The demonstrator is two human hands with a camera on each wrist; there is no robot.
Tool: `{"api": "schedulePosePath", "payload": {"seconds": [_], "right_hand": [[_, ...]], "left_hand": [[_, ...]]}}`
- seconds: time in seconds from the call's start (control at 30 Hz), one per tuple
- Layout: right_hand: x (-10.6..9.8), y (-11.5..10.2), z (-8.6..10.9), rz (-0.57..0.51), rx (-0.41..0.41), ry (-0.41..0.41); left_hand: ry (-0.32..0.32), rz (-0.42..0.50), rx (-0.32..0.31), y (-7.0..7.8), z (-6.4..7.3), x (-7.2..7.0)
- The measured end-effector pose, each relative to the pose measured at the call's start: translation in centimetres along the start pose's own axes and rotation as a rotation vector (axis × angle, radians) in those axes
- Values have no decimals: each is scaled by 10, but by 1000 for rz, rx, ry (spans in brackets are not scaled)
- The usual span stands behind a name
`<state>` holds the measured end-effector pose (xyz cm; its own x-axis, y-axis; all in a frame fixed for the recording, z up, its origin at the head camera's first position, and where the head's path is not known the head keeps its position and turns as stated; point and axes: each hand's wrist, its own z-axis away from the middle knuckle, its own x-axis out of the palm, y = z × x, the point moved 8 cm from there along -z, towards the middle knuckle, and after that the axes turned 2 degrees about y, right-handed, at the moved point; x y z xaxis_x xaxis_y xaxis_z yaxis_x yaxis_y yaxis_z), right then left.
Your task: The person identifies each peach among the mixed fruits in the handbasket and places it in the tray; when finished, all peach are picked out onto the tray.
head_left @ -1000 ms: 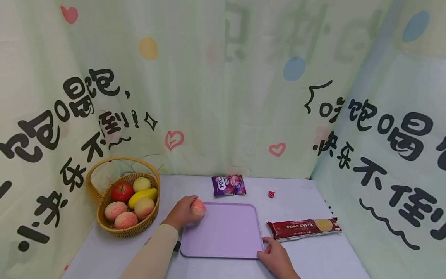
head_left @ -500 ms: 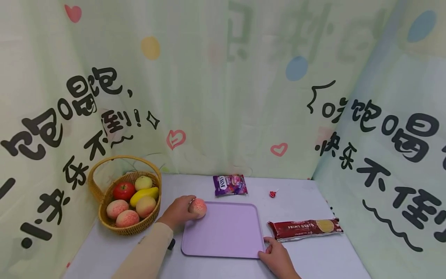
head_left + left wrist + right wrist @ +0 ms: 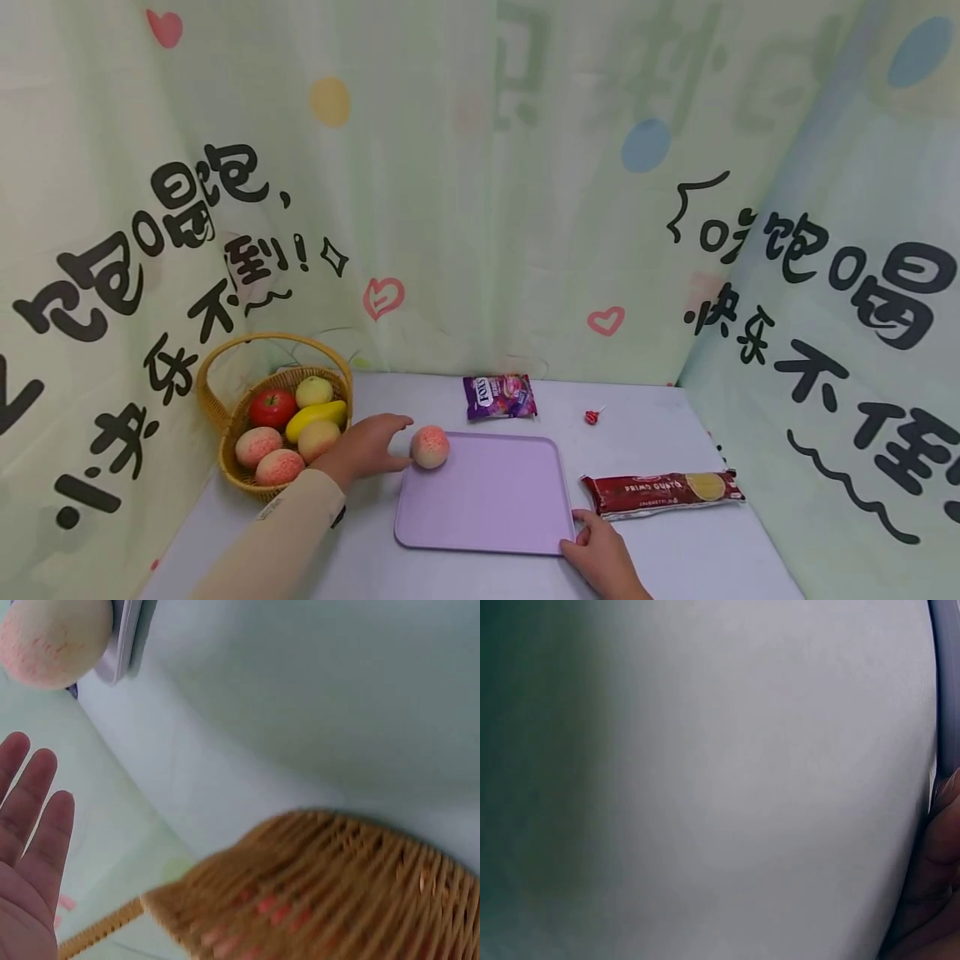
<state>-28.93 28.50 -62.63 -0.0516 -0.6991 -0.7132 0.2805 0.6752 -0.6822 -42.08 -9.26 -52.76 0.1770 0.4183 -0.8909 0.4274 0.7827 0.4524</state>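
A pinkish peach (image 3: 431,447) rests on the far left corner of a lilac tray (image 3: 483,500). My left hand (image 3: 363,448) is just left of the peach, with its fingers spread and nothing held. In the left wrist view, a gap shows between the fingers (image 3: 45,799) and the peach (image 3: 56,637). At the near right corner of the tray, my right hand (image 3: 600,554) grips the edge between thumb and finger. Only part of that hand (image 3: 934,877) appears in the right wrist view, beside the tray's edge (image 3: 946,690).
A wicker basket (image 3: 240,479) with several fruits, including a red apple (image 3: 272,409) and a banana (image 3: 315,419), stands at the left. Behind the tray lies a purple candy bag (image 3: 499,396). A lollipop (image 3: 592,417) and a red spaghetti pack (image 3: 663,494) lie to the right.
My left hand has let go of the peach and drawn back left toward the basket. The peach stays on the tray's corner. My right hand keeps its place at the tray.
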Motion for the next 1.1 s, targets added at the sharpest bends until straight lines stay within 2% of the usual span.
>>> {"api": "schedulePosePath", "payload": {"seconds": [0.23,0.33,0.53,0.73,0.87,0.97,1.1], "right_hand": [[-1,0,0,2,-5,8],[-1,0,1,-3,-3,6],[0,1,3,-11,-7,11],[-2,-1,4,-11,-14,20],[-1,-1,4,-15,-13,13],[-1,0,3,-7,-17,14],[0,1,1,-13,-23,16]], "left_hand": [[3,-73,-42,-7,8,-16],[22,-84,-32,-9,12,-24],[57,-101,-61,-25,18,-37],[78,-82,-83,-42,21,-46],[116,-87,-54,-50,26,-57],[129,-84,-56,-57,31,-65],[143,-31,-82,-67,38,-72]]}}
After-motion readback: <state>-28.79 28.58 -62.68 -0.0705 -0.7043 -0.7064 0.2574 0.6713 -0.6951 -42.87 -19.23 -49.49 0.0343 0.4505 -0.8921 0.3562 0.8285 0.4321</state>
